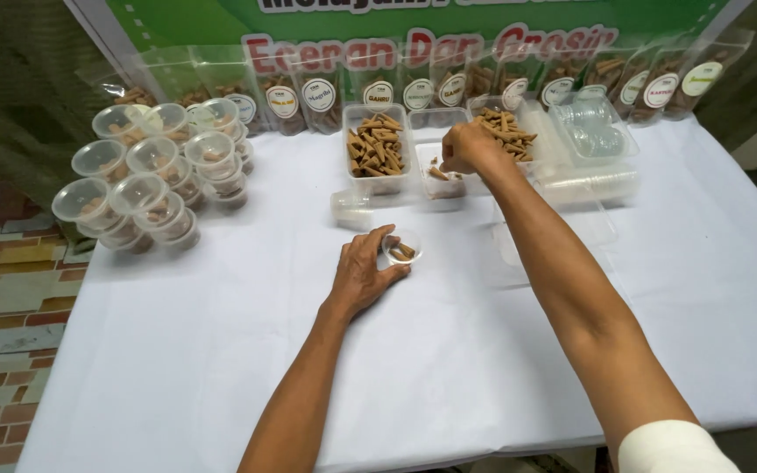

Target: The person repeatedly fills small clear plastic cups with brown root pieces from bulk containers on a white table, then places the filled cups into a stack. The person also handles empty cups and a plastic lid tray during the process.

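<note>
My left hand [363, 270] grips a small clear plastic cup [403, 248] on the white tablecloth; a few brown cone-shaped pieces lie inside it. My right hand [469, 146] reaches to the back, fingers pinched over a small clear tray [442, 181] holding a few brown cones. Whether it holds a cone I cannot tell. A fuller clear tray of brown cones [376, 149] stands to its left, and another heaped tray [508, 130] to its right.
Stacks of filled, lidded clear cups [146, 180] stand at the back left. Empty clear cups and lids [590, 131] sit at the back right. Labelled pouches [453, 88] line the rear under a green banner. The table's left edge drops to a tiled floor [2, 289].
</note>
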